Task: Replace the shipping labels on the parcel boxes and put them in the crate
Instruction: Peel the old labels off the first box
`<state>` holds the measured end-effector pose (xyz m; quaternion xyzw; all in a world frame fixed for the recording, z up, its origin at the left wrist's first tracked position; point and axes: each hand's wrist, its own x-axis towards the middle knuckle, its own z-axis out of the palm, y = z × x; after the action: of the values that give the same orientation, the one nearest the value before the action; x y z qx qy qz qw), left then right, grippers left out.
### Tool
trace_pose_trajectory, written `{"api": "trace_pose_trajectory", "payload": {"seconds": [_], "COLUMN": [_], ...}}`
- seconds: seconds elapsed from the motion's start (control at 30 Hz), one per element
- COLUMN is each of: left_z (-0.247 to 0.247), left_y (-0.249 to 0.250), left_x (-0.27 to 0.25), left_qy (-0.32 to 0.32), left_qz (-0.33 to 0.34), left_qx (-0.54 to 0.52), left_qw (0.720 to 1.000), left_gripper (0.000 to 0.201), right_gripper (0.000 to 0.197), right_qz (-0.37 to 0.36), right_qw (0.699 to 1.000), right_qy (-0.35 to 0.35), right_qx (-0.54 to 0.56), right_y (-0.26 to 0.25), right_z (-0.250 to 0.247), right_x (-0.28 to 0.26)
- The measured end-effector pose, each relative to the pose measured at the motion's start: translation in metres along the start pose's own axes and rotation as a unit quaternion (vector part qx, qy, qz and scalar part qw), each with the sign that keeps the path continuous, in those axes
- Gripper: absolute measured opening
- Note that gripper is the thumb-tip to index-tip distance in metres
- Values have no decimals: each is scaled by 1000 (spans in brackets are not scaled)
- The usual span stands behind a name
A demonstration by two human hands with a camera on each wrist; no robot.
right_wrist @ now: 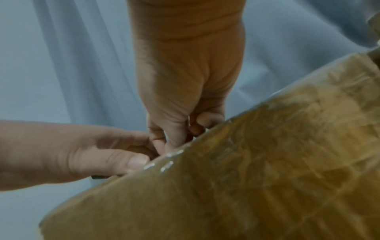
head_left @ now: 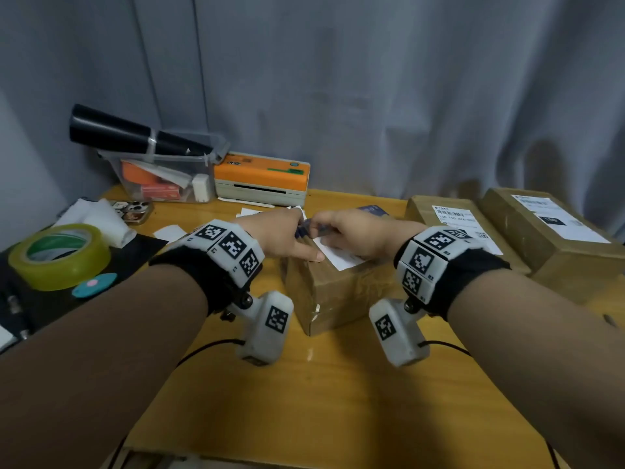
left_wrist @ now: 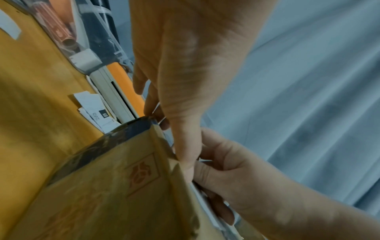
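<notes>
A brown parcel box [head_left: 338,292] stands in the middle of the wooden table, with a white label [head_left: 341,257] on its top. My left hand [head_left: 284,235] grips the box's far left corner, its thumb [left_wrist: 185,160] laid flat along the top edge. My right hand [head_left: 355,231] pinches the label's far edge between curled fingers and thumb [right_wrist: 176,134]. A dark blue strip [head_left: 302,230] shows between the two hands; I cannot tell what it is. The wrist views show the box side [left_wrist: 113,194] [right_wrist: 246,178] close up.
Two more labelled parcel boxes [head_left: 453,221] [head_left: 554,231] lie at the right. An orange label printer [head_left: 262,179] and a clear bin [head_left: 162,177] with a black roll stand at the back. A tape roll [head_left: 57,255], a phone [head_left: 133,211] and loose paper slips [head_left: 169,231] lie left.
</notes>
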<state>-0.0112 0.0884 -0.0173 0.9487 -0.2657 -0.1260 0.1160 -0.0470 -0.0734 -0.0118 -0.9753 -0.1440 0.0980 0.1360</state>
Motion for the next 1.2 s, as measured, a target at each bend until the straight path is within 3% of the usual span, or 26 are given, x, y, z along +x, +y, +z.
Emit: {"api": "trace_pose_trajectory", "payload": {"seconds": [0.3, 0.4, 0.6, 0.9, 1.2], "left_z": [-1, -2, -3, -4, -4], "left_y": [1, 1, 1, 2, 3], "left_x": [1, 0, 0, -3, -2], "left_qy": [-4, -5, -12, -12, -22], "left_qz": [-2, -1, -3, -3, -18], "left_qx": [1, -8, -6, -23, -3], "left_qw": [1000, 1000, 1000, 1000, 1000], "left_gripper": [72, 75, 75, 74, 75], "right_gripper": [7, 36, 19, 22, 11], "right_qz": [-17, -25, -43, -78, -62], "right_qw": [999, 998, 997, 976, 995], "right_qy": [28, 21, 58, 47, 65], "right_qx": [25, 44, -19, -198, -41], "right_y": [4, 2, -2, -14, 10], "right_z": [2, -1, -8, -8, 0], "right_x": [-5, -7, -10, 3, -5]}}
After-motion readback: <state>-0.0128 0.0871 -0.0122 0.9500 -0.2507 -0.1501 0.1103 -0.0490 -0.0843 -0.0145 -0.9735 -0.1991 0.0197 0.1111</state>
